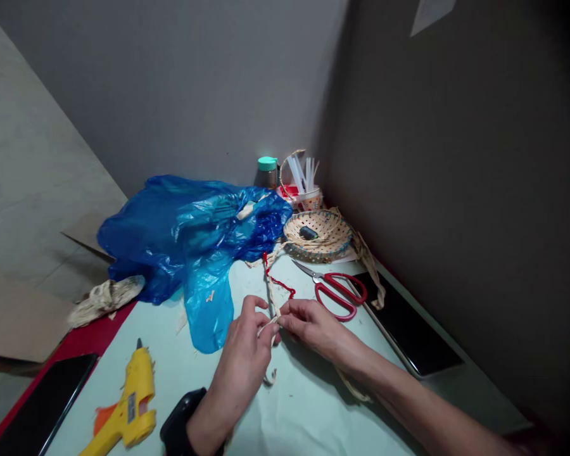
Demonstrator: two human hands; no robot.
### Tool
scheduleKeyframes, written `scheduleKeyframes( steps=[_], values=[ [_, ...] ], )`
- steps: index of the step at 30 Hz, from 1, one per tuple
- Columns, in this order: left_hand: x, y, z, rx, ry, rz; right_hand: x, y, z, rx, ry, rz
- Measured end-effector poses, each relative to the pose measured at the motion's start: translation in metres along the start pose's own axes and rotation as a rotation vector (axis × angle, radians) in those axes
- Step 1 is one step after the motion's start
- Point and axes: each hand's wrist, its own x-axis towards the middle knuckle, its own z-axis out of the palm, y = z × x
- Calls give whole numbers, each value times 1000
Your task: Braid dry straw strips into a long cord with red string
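Note:
Both my hands meet over the pale table covering and pinch a braid of cream fibre strands (271, 290). My left hand (248, 335) grips it from the left with bent fingers. From the right, my right hand (313, 326) pinches the same braid near its lower end. Red yarn (281, 283) is tied at the braid's far tip and trails to the right. Loose strand ends hang below my left hand and under my right wrist. Just beyond my right hand lie scissors with red handles (339, 294), blades pointing away to the left.
A yellow glue gun (135, 399) lies at the left, near a black phone (45, 399). Behind are a crumpled blue plastic bag (171, 221), a woven basket (320, 234), a jar with a turquoise lid (267, 171) and a cup of glue sticks (308, 196). A dark tablet (413, 329) lies right.

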Motion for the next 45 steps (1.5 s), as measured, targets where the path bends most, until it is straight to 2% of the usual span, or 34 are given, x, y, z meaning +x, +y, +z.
scheduleKeyframes(
  steps=[4,6,9,12,15,19,22,24,26,28,30,31,32,34,36,39,42,45],
  values=[
    [1,5,-4,217,-10,19,0,0,1,9,77,14],
    [2,7,-6,277,32,41,-2,-4,1,11,103,12],
    [0,9,-5,269,134,130,-6,-8,1,-15,128,-3],
    [-6,10,3,325,162,253,-7,-8,1,-36,153,-45],
    [-14,7,14,473,138,420,-5,-5,-2,95,76,-45],
    [-23,2,26,761,100,569,-3,-5,-8,335,-80,41],
    [-30,-1,33,954,44,593,-4,-9,-9,422,-119,84],
    [-32,0,35,958,-1,569,-6,-11,-8,449,-112,86],
    [-30,4,31,823,1,551,-6,-11,-8,452,-91,76],
    [-25,8,23,616,98,521,-5,-9,-8,424,-67,42],
    [-15,11,12,424,240,389,-5,-8,-9,363,-58,-12],
    [-10,11,6,319,258,272,-5,-8,-9,331,-59,-39],
    [-5,11,2,186,217,154,-5,-8,-10,299,-63,-57],
    [5,7,-5,-121,14,-29,-6,-8,-11,254,-76,-80],
    [10,3,-7,-378,-153,-116,-7,-10,-11,232,-97,-94],
    [11,0,-4,-642,-305,-182,-8,-12,-11,242,-154,-108],
    [9,0,-2,-768,-391,-260,-8,-13,-13,151,-125,-113],
    [8,-1,-1,-718,-393,-311,-10,-15,-15,26,-123,-120]
  ],
)
